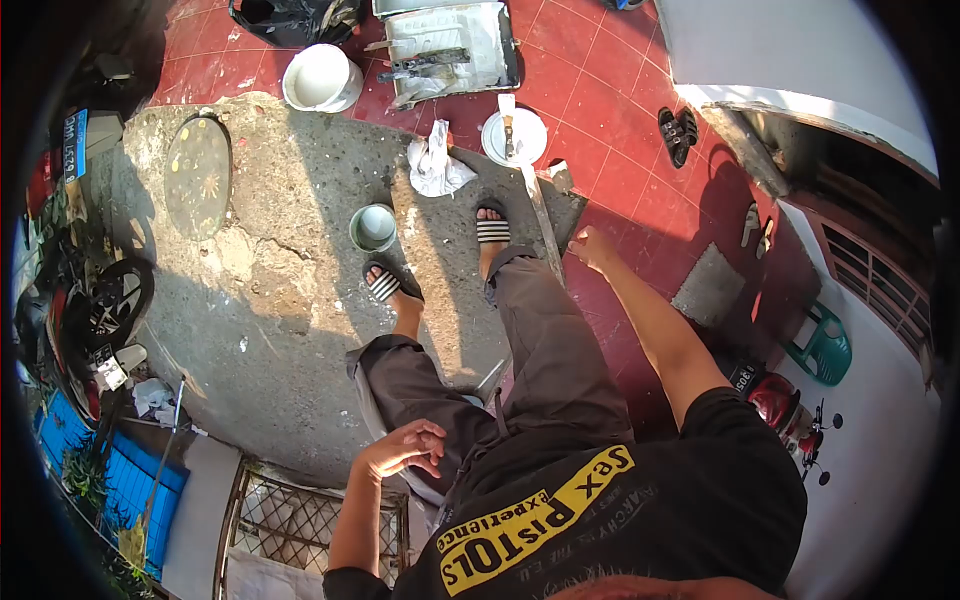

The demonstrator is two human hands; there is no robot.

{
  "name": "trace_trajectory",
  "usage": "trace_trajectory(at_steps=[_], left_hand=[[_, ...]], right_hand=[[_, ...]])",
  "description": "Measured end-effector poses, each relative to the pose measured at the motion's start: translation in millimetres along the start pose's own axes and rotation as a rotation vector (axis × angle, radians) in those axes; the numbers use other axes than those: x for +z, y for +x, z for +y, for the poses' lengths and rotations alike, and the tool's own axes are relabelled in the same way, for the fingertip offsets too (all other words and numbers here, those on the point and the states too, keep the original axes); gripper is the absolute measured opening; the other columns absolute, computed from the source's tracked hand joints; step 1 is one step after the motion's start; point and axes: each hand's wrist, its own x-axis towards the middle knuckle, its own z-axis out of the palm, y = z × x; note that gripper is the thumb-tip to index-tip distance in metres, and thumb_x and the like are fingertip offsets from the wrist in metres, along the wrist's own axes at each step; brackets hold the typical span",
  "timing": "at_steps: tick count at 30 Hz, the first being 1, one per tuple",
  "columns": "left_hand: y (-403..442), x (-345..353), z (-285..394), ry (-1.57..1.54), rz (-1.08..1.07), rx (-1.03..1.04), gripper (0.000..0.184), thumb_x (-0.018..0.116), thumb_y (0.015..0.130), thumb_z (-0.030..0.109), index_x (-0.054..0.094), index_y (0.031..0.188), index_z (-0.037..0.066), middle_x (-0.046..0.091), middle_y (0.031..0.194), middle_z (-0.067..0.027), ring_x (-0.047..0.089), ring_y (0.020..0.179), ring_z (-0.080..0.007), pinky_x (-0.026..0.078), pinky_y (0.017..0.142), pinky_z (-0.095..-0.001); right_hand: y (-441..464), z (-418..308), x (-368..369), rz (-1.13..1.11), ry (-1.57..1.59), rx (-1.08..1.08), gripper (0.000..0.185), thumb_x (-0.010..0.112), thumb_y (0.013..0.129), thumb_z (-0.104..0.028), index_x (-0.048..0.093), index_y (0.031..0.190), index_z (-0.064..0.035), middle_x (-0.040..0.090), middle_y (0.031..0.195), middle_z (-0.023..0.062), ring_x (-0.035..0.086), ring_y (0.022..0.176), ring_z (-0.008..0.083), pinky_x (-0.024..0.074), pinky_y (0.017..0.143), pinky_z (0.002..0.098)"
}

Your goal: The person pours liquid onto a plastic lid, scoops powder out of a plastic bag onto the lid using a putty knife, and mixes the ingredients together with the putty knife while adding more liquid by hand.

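Observation:
My left hand (408, 448) is in front of my lap, its fingers loosely bent and apart from the thumb, with nothing visible in it. On the right, my right hand (595, 249) hangs beside my knee with its fingers curled together; no object shows in it. Close to its left lies a long wooden strip (543, 222). A brush (508, 132) rests across a round white lid (534, 139). Left of the lid is a crumpled white bag (434, 172). A small pale bucket (374, 229) stands by my left foot.
Ahead are a white bucket (322, 79), a paint-stained tray (480, 50) with tools and a black bag (290, 20). Sandals (677, 137) lie on red tiles. Motorcycles flank both sides; a green chair (826, 346) is by the right wall. A concrete slab (709, 284) lies right.

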Motion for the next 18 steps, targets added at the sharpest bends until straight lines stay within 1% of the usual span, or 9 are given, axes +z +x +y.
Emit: trace_trajectory(at_steps=[1, 4, 6, 8, 9, 11, 12, 14, 18], left_hand=[[7, -20, 28, 0.042, 0.022, 0.047, 0.042, 0.069, 0.095, 0.022, 0.051, 0.126, 0.001, 0.062, 0.100, -0.0111, 0.065, 0.090, -0.0209, 0.061, 0.080, -0.0456], [38, -81, 121, 0.274, 0.274, 0.240, 0.037, 0.064, 0.098, 0.025, 0.052, 0.124, 0.002, 0.062, 0.098, -0.0099, 0.063, 0.088, -0.0188, 0.059, 0.071, -0.0371], [64, -122, 174, 0.329, 0.426, 0.503, 0.030, 0.061, 0.098, 0.024, 0.055, 0.121, 0.004, 0.060, 0.097, -0.0071, 0.061, 0.085, -0.0160, 0.053, 0.067, -0.0312], [90, -154, 220, 0.327, 0.621, 0.709, 0.025, 0.059, 0.098, 0.022, 0.057, 0.118, 0.007, 0.060, 0.096, -0.0037, 0.059, 0.085, -0.0126, 0.048, 0.067, -0.0278], [102, -172, 242, 0.304, 0.619, 0.790, 0.023, 0.060, 0.099, 0.021, 0.058, 0.116, 0.006, 0.060, 0.096, -0.0038, 0.059, 0.085, -0.0123, 0.047, 0.067, -0.0269], [122, -200, 281, 0.333, 0.582, 0.836, 0.023, 0.060, 0.099, 0.024, 0.059, 0.114, 0.006, 0.061, 0.094, -0.0024, 0.059, 0.082, -0.0117, 0.047, 0.067, -0.0271], [132, -211, 297, 0.338, 0.579, 0.844, 0.023, 0.060, 0.099, 0.024, 0.059, 0.114, 0.006, 0.061, 0.094, -0.0024, 0.059, 0.082, -0.0117, 0.047, 0.067, -0.0271], [153, -231, 323, 0.419, 0.588, 0.921, 0.022, 0.061, 0.100, 0.023, 0.061, 0.112, 0.004, 0.063, 0.092, -0.0029, 0.059, 0.080, -0.0112, 0.047, 0.066, -0.0256], [180, -263, 372, 0.570, 0.604, 0.947, 0.024, 0.061, 0.100, 0.023, 0.061, 0.113, 0.003, 0.063, 0.093, -0.0032, 0.059, 0.079, -0.0104, 0.047, 0.066, -0.0254]], right_hand=[[15, 11, 10, -0.004, 0.006, 0.005, 0.046, 0.074, 0.083, -0.034, 0.063, 0.109, 0.0020, 0.070, 0.104, 0.0222, 0.068, 0.099, 0.0362, 0.0532, 0.084, 0.0436], [64, 42, 43, 0.070, -0.129, -0.044, 0.052, 0.075, 0.082, -0.036, 0.062, 0.115, 0.0015, 0.067, 0.111, 0.0239, 0.066, 0.102, 0.0367, 0.0525, 0.085, 0.0444], [85, 49, 58, 0.060, -0.146, 0.007, 0.059, 0.076, 0.082, -0.036, 0.057, 0.124, 0.0010, 0.066, 0.115, 0.0239, 0.066, 0.103, 0.0373, 0.0522, 0.087, 0.0439], [107, 66, 81, 0.004, -0.104, 0.048, 0.061, 0.077, 0.082, -0.035, 0.056, 0.126, 0.0008, 0.066, 0.114, 0.0232, 0.066, 0.104, 0.0369, 0.0520, 0.088, 0.0432], [125, 75, 90, -0.051, -0.066, 0.077, 0.063, 0.078, 0.081, -0.034, 0.054, 0.128, 0.0005, 0.066, 0.113, 0.0225, 0.066, 0.105, 0.0364, 0.0518, 0.088, 0.0425], [170, 128, 122, -0.115, -0.101, 0.013, 0.061, 0.076, 0.083, -0.030, 0.052, 0.131, -0.0008, 0.067, 0.111, 0.0209, 0.066, 0.105, 0.0341, 0.0517, 0.088, 0.0408], [175, 136, 135, -0.157, -0.083, 0.024, 0.060, 0.076, 0.084, -0.030, 0.052, 0.131, -0.0009, 0.067, 0.111, 0.0208, 0.066, 0.105, 0.0340, 0.0517, 0.088, 0.0408], [173, 135, 150, -0.211, -0.042, 0.053, 0.060, 0.075, 0.084, -0.030, 0.052, 0.131, -0.0010, 0.067, 0.111, 0.0208, 0.066, 0.106, 0.0338, 0.0516, 0.088, 0.0408], [169, 135, 185, -0.221, 0.038, 0.116, 0.059, 0.074, 0.085, -0.029, 0.052, 0.132, -0.0013, 0.067, 0.112, 0.0206, 0.066, 0.106, 0.0335, 0.0516, 0.089, 0.0409]])
